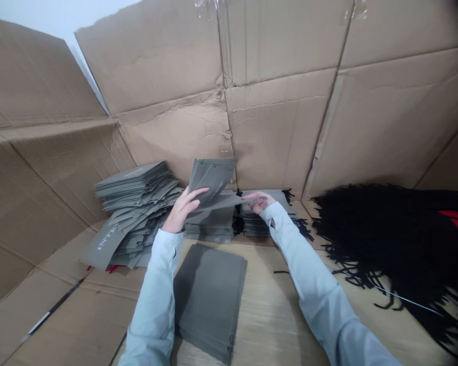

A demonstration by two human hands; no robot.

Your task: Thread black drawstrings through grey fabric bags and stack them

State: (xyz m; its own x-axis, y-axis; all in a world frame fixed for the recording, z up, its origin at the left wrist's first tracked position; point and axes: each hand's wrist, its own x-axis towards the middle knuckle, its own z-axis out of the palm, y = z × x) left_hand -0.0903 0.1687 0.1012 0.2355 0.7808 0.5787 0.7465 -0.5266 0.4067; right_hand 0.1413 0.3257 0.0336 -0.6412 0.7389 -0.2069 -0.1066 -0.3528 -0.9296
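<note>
My left hand (183, 207) grips a fanned bundle of flat grey bags (212, 175) with white lettering, fingers across its lower part. My right hand (260, 202) pinches the far end of a single flat grey bag (225, 202), which stretches level between both hands. Below it stands a pile of grey bags (209, 231). Just under my right hand lies another pile (256, 226) with black fringe sticking out at its side. Nearer to me, a neat stack of plain grey pieces (210, 300) rests between my forearms.
A leaning, slipped heap of grey lettered bags (137, 218) stands at left, with red bits beneath. A large pile of black fringed fabric (389, 234), likely scarves, covers the right, with a red patch. Tall cardboard walls (278, 117) enclose the table (275, 315) at the back and left.
</note>
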